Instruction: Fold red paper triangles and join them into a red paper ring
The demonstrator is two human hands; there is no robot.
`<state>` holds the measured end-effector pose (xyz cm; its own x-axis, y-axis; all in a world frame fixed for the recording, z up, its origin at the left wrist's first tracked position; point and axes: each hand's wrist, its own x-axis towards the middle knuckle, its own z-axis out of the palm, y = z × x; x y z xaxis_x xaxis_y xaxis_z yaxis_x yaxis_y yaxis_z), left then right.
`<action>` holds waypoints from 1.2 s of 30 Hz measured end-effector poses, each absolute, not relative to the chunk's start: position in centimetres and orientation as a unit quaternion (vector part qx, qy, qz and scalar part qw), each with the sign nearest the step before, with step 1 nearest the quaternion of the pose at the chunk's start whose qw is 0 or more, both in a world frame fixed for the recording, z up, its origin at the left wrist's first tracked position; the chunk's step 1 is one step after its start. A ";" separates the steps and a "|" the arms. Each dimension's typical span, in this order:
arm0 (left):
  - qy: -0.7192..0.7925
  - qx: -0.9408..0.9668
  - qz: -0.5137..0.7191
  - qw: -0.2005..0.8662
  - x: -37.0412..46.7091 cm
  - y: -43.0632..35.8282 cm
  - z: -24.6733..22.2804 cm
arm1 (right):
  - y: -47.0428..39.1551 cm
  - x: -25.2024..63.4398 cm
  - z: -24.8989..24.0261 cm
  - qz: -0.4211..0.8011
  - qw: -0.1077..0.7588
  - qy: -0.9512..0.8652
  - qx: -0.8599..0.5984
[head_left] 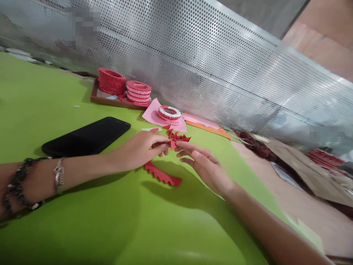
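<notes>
1. Centre: pointed paper pieces (173, 144), plain red.
2. Toward 7 o'clock: zigzag-edged strip (164, 175), solid red.
3. At 9: phone (88, 138), black.
4. At 10: tall ring stack (111, 82), red; banded ring stack (138, 95), red and pink layers alternating.
5. At 11: paper sheet (151, 112), pale pink.
6. At 12: metal panel (176, 48), silver-grey, patterned with rows of dark dots.
7. At 3: narrow sheet (209, 130), orange.
8. At 6: tabletop (165, 228), lime green.

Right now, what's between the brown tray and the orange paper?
A pink sheet bearing a stack of red and white rings lies there, in the head view.
</notes>
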<state>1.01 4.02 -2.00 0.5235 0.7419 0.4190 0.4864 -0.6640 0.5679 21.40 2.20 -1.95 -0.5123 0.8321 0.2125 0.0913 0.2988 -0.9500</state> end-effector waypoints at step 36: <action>0.266 0.925 0.251 0.101 1.2 2.6 -2.0 | 0.9 21.6 -0.4 0.234 0.347 -0.827 -0.375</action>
<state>1.17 2.57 -1.96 0.7328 0.5431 0.4099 0.4417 -0.8379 0.3206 21.63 0.89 -0.43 -0.4771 0.7832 0.3988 0.4589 0.6090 -0.6470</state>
